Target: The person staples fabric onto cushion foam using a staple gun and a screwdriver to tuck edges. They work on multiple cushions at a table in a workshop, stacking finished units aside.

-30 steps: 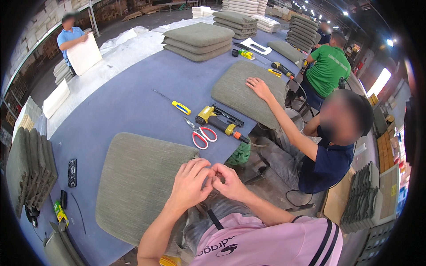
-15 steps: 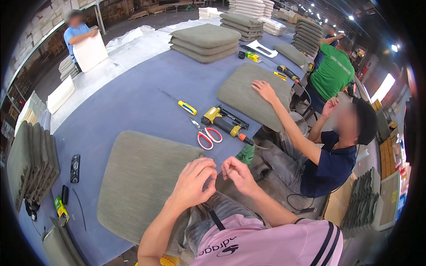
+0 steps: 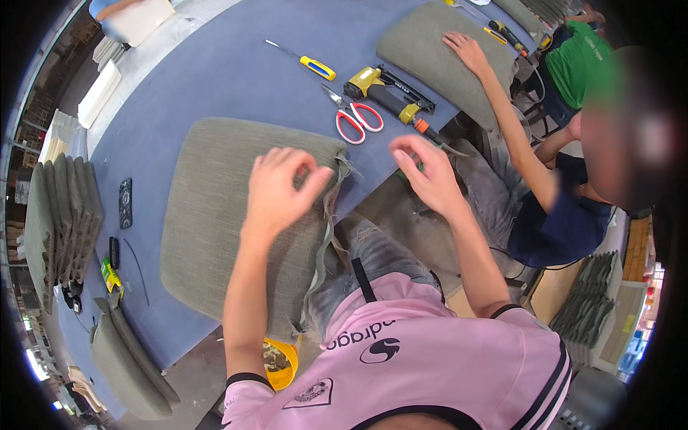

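A grey-green fabric-covered cushion (image 3: 215, 215) lies on the blue table in front of me, its raw, frayed fabric edge turned towards my lap. Over the cushion's right part is my left hand (image 3: 281, 188), thumb apart from its bent fingers, holding nothing I can see. My right hand (image 3: 428, 170) hovers beyond the table's edge to the right of the cushion, fingers curved and thumb apart, with nothing visible in it. Just past my hands, red-and-white-handled scissors (image 3: 352, 118) lie with blades part open. Beside them rests a yellow-and-black staple gun (image 3: 390, 94) with a hose.
A yellow-handled screwdriver (image 3: 315, 67) lies farther back on the blue table (image 3: 236, 79). Upright cushions (image 3: 61, 215) and a black remote-like object (image 3: 125, 203) are at left. A yellow bucket (image 3: 283, 364) stands below the table. To the right, a person's arm (image 3: 512, 122) reaches over another cushion (image 3: 437, 54).
My hands have moved apart and away from my body, their fingers loosening from a near pinch. The view has tipped downward, so the far stacks have left it and the cushion's frayed edge shows.
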Tool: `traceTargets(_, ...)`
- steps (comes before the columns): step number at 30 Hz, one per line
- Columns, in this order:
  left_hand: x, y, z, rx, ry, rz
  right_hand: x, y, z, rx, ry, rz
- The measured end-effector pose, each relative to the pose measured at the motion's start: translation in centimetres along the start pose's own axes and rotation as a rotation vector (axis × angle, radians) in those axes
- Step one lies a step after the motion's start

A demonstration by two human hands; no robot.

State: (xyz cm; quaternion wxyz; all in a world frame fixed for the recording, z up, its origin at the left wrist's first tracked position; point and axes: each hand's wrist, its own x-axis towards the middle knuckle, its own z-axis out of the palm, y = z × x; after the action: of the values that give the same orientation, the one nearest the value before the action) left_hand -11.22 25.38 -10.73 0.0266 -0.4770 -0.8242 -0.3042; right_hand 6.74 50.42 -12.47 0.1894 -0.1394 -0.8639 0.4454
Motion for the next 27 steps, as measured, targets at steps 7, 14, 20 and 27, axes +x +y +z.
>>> traceTargets(7,0.6,2.0,6.8,0.283,-0.028,0.147,12.8,9.6,3.2,-0.778,0.083,-0.126)
traceTargets(14,-2.9,3.2,3.4,0.099,-0.175,0.038,17.8,10.4,0.1,-0.585,-0.268,0.031)
traceTargets(20,-0.3,3.9,3.4,0.127,-0.185,0.004,9.1,4.0,-7.1,0.002,-0.146,0.153)
traceTargets(27,2.6,0.3,6.1,0.072,-0.299,0.176,-3.6,1.8,-4.0,0.580,-0.323,0.582)
